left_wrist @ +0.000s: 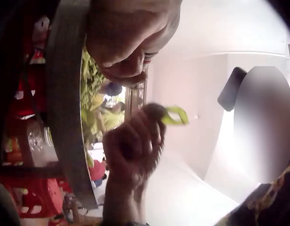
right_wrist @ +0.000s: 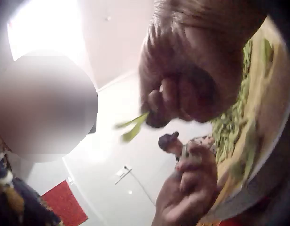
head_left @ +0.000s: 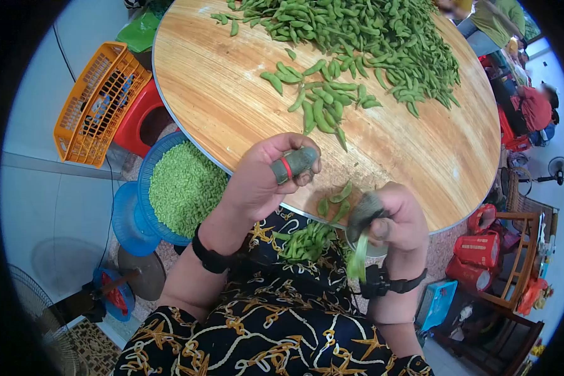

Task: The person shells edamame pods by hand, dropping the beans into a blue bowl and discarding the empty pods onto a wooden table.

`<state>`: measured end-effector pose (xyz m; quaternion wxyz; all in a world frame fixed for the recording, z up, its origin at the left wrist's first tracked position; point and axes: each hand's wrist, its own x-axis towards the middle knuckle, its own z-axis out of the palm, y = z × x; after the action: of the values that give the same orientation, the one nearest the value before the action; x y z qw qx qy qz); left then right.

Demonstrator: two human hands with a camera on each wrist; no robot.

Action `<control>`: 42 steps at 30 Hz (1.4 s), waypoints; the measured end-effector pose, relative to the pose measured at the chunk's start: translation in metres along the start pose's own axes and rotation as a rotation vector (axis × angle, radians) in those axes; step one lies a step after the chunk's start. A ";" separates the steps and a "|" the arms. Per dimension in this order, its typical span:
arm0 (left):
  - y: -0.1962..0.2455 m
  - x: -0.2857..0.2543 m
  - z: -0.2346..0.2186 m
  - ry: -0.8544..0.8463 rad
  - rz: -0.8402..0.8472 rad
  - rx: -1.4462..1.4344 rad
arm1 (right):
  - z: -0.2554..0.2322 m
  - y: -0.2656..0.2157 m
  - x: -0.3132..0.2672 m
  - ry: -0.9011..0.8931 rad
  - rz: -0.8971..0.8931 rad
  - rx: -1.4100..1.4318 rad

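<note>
My right hand pinches a split pale-green edamame pod between its covered thumb and fingers; the pod hangs down, blurred, above my lap. In the left wrist view the same pod sticks out beyond the fingers in a curved shape. My left hand is raised near the table edge with its fingers curled in and nothing showing between them. A dark cover with a red band wraps its thumb. Between the hands, a few loose pods lie at the table's edge.
A big heap of edamame pods covers the far side of the round wooden table. Left of it stands a blue basket of shelled beans. More pods sit at my lap. An orange crate rests beside a red stool.
</note>
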<state>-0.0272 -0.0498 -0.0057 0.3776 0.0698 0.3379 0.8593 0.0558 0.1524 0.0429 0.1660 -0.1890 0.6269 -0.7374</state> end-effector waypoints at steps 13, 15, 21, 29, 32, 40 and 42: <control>-0.004 -0.003 0.030 0.047 0.513 1.440 | 0.008 0.018 0.021 0.667 0.228 -0.406; -0.008 -0.001 0.036 0.051 0.547 1.412 | 0.006 0.025 0.014 0.639 0.231 -0.255; -0.012 -0.001 0.026 0.211 0.218 0.920 | 0.017 0.021 0.016 0.754 0.002 -0.073; -0.012 -0.006 0.036 0.177 0.189 0.435 | 0.025 0.014 0.009 0.532 0.263 0.324; -0.016 -0.005 0.021 -0.048 0.106 0.215 | 0.028 0.023 0.008 0.467 0.282 0.399; -0.017 -0.007 0.025 0.145 0.197 0.230 | 0.033 0.017 0.005 0.368 0.226 0.116; -0.020 -0.006 0.029 0.188 0.228 0.314 | 0.031 0.022 0.005 0.364 0.218 0.140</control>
<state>0.0002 -0.0288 0.0046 0.2291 0.0851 0.4912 0.8361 0.0669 0.1202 0.0258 0.1416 0.0281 0.6104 -0.7788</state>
